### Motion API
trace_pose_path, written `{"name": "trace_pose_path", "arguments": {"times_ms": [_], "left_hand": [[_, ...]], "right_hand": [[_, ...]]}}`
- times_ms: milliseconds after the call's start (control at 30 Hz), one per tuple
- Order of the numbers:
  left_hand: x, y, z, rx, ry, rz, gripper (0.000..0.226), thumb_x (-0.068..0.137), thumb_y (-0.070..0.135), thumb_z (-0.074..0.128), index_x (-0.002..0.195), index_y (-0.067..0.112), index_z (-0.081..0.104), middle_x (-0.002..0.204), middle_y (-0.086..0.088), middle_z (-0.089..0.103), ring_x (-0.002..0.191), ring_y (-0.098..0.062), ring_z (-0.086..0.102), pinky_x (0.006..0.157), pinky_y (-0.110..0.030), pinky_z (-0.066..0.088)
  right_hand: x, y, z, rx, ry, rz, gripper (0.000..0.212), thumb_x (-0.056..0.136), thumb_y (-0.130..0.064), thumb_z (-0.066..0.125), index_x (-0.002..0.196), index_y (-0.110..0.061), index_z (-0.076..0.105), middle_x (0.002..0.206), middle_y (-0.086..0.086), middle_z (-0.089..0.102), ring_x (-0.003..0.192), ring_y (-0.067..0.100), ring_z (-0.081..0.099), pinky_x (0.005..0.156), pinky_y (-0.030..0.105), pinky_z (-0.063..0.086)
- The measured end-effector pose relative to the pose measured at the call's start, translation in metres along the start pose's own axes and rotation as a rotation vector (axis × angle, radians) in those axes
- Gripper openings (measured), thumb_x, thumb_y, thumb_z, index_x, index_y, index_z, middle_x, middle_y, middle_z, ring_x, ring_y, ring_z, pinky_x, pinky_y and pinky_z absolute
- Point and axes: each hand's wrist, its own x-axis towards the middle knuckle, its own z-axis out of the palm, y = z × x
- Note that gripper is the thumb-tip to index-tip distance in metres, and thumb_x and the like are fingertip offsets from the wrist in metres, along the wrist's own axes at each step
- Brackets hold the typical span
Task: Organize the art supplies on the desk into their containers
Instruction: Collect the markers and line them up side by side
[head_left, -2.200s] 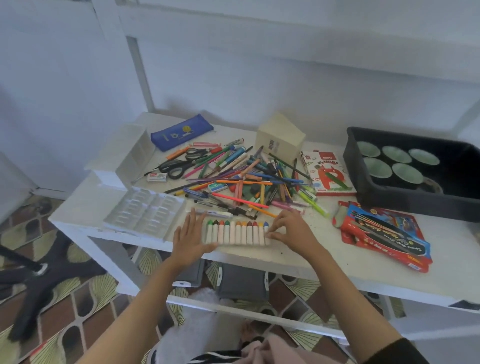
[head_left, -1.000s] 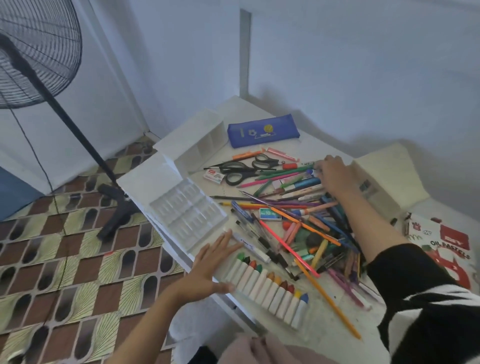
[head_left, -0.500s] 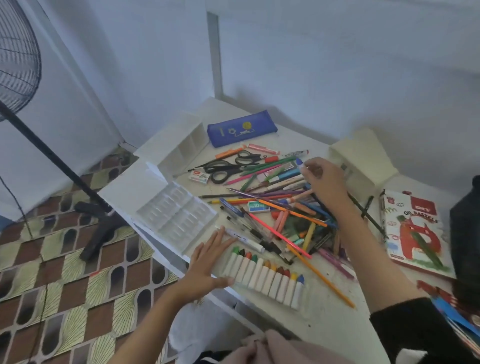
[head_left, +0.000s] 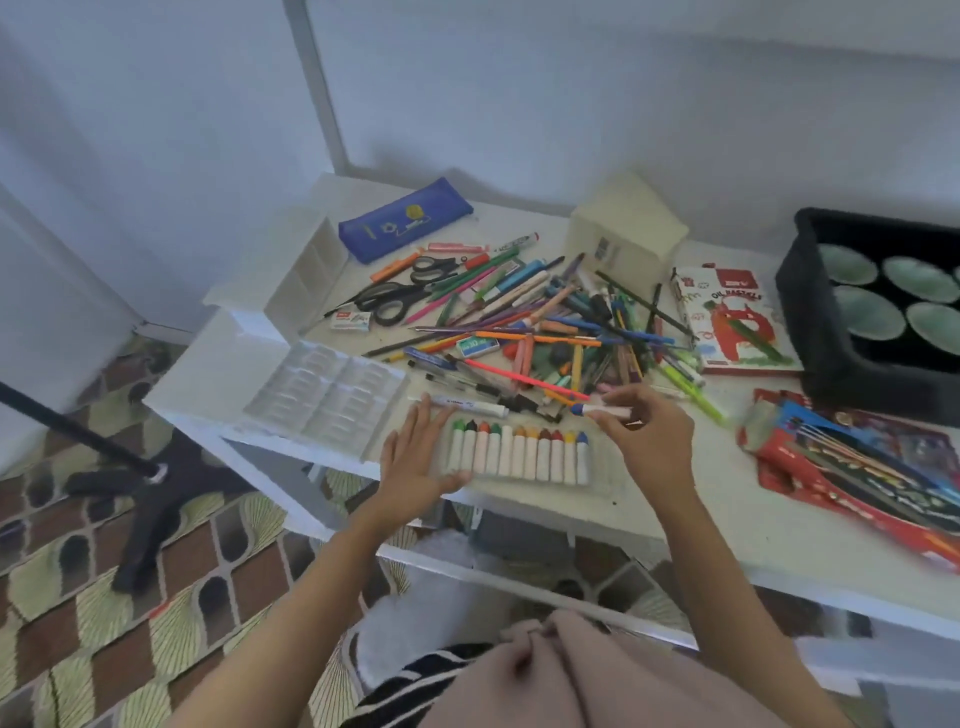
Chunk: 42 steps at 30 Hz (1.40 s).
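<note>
Pinching a crayon (head_left: 602, 411): that is your right hand (head_left: 649, 436), thumb and fingertips closed on its pale barrel, the blue tip pointing toward your left hand.

— And your left hand (head_left: 415, 457) lies flat with the fingers straight. It grasps nothing and rests on the end of the crayon row (head_left: 519, 452).

— The row lies between your two hands: pale barrels packed side by side in a clear holder. The coloured tips point away from you: green, black, orange, yellow, brown, red, blue.

— You hold the crayon nearly level, just beyond the row's end on your right-hand side.

— A white marker (head_left: 467, 405) lies just past your left fingertips. Beyond both hands spreads the pile of pens and pencils (head_left: 545, 322), crossed every which way on the desk (head_left: 675, 525).

— To the outside of your left hand sits a clear moulded tray (head_left: 327, 395). Farther out stand a white organizer (head_left: 301, 265), black scissors (head_left: 400, 296) and a blue pencil case (head_left: 405, 218).

— Beyond your right hand lie red packets (head_left: 852, 467) and an oil pastels box (head_left: 732, 322), with a black bin (head_left: 831, 374) of green dishes past them. A cream box (head_left: 623, 228) stands behind the pile.
</note>
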Motion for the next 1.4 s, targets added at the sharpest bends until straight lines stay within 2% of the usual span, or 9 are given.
{"name": "trace_pose_path", "arguments": {"times_ms": [100,200,267,467,733,967,1133,1300,1400], "left_hand": [[0.003,-0.001,0.001,0.029,0.009,-0.015,0.083,0.079,0.051,0.055,0.147,0.038,0.009,0.157,0.007,-0.018,0.143,-0.010,-0.018,0.114,-0.038,-0.009],[0.005,-0.004,0.003,0.058,0.024,-0.021,0.079,0.088,0.037,0.061,0.148,0.035,0.011,0.157,0.006,-0.017,0.143,-0.010,-0.018,0.114,-0.038,-0.009],[0.006,-0.005,0.003,0.077,0.028,-0.019,0.078,0.088,0.036,0.060,0.149,0.033,0.011,0.157,0.005,-0.017,0.144,-0.010,-0.018,0.114,-0.039,-0.009],[0.006,-0.006,0.003,0.092,0.015,-0.003,0.079,0.089,0.039,0.058,0.150,0.031,0.009,0.157,0.005,-0.019,0.143,-0.011,-0.019,0.114,-0.039,-0.010],[0.007,-0.004,0.003,0.083,0.013,-0.003,0.079,0.089,0.037,0.060,0.149,0.033,0.009,0.157,0.005,-0.019,0.144,-0.013,-0.019,0.114,-0.039,-0.009],[0.006,-0.003,0.002,0.094,0.012,-0.005,0.078,0.089,0.038,0.059,0.149,0.032,0.009,0.157,0.005,-0.019,0.144,-0.014,-0.019,0.115,-0.039,-0.009],[0.004,-0.001,0.000,0.117,-0.001,-0.006,0.079,0.091,0.041,0.056,0.150,0.030,0.005,0.157,0.003,-0.020,0.144,-0.016,-0.020,0.115,-0.040,-0.008],[0.002,-0.002,0.001,0.143,-0.005,0.014,0.079,0.092,0.046,0.051,0.149,0.035,-0.003,0.157,0.003,-0.021,0.143,-0.017,-0.021,0.114,-0.042,-0.009],[0.000,-0.002,0.003,0.156,0.033,0.040,0.078,0.093,0.047,0.050,0.149,0.036,-0.003,0.158,0.004,-0.017,0.145,-0.017,-0.017,0.114,-0.043,-0.007]], "right_hand": [[-0.029,0.005,0.001,-0.039,0.087,-0.017,0.011,0.078,-0.009,0.074,0.082,-0.014,0.065,0.079,-0.001,0.064,0.066,-0.002,0.057,0.064,0.006,0.044],[-0.052,0.011,0.001,-0.166,0.120,-0.124,0.011,0.085,-0.001,0.065,0.091,-0.006,0.071,0.087,0.004,0.063,0.072,0.007,0.056,0.069,0.021,0.049],[-0.061,0.015,0.001,-0.275,0.127,-0.208,0.016,0.083,0.006,0.062,0.095,-0.001,0.071,0.090,0.010,0.063,0.076,0.014,0.057,0.072,0.018,0.045],[-0.075,0.027,0.006,-0.520,0.033,-0.364,0.028,0.070,0.013,0.071,0.094,-0.001,0.071,0.086,0.011,0.064,0.079,0.026,0.061,0.059,0.029,0.051],[-0.077,0.033,0.009,-0.479,-0.005,-0.336,0.018,0.071,0.006,0.074,0.088,0.001,0.073,0.092,0.012,0.070,0.087,0.030,0.064,0.080,0.023,0.046],[-0.090,0.048,0.010,-0.276,0.043,-0.327,0.027,0.078,-0.001,0.071,0.105,-0.007,0.070,0.109,0.002,0.066,0.105,0.011,0.057,0.098,0.013,0.040],[-0.083,0.039,-0.001,-0.031,0.049,-0.076,0.047,0.080,-0.002,0.068,0.122,-0.021,0.059,0.128,-0.009,0.052,0.117,0.000,0.048,0.091,0.008,0.043],[-0.076,0.042,-0.008,0.153,0.160,0.193,0.025,0.085,0.000,0.062,0.096,-0.022,0.066,0.110,0.000,0.064,0.105,0.014,0.060,0.093,0.023,0.048],[-0.075,0.040,-0.007,0.174,0.187,0.246,0.018,0.086,0.001,0.061,0.090,-0.015,0.069,0.103,0.001,0.065,0.100,0.014,0.061,0.085,0.012,0.044]]}}
